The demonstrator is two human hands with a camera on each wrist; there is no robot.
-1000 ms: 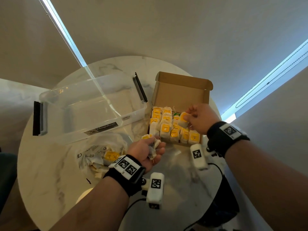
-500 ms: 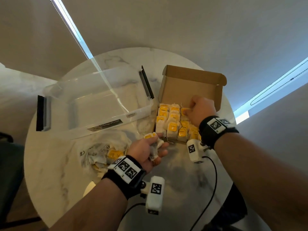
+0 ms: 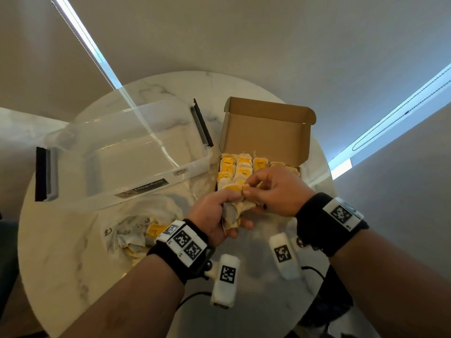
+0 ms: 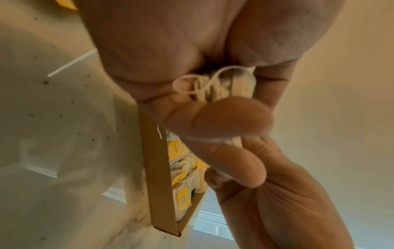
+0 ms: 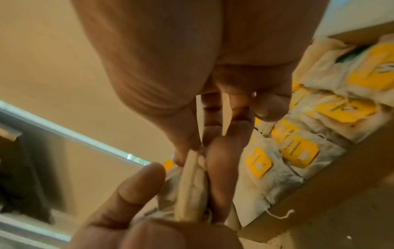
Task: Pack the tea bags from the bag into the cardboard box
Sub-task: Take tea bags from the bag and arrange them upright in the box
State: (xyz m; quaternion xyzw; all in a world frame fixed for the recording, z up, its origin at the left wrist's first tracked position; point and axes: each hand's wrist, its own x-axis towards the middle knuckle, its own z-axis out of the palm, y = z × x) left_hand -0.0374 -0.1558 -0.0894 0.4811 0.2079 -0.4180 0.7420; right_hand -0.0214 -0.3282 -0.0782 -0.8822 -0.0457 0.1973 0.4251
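Observation:
An open cardboard box (image 3: 266, 128) stands on the round marble table (image 3: 73, 276), its lid up, with several yellow-tagged tea bags (image 3: 229, 164) packed in rows inside. Just in front of the box my left hand (image 3: 219, 211) grips a small bunch of tea bags (image 3: 234, 213). My right hand (image 3: 271, 189) meets it there and pinches the top tea bag (image 5: 192, 190) of that bunch between thumb and fingers. A crumpled clear plastic bag (image 3: 131, 230) with more tea bags lies on the table to the left of my left wrist.
A clear plastic storage tub (image 3: 127, 154) with black handles lies left of the box, at the table's back. Black cables (image 3: 314, 272) trail off the near right edge of the table. Bare marble shows at the front left.
My right hand has come back out of the box toward me and now pinches a tea bag in my left hand's bunch. My left hand has moved right, up to the box's front.

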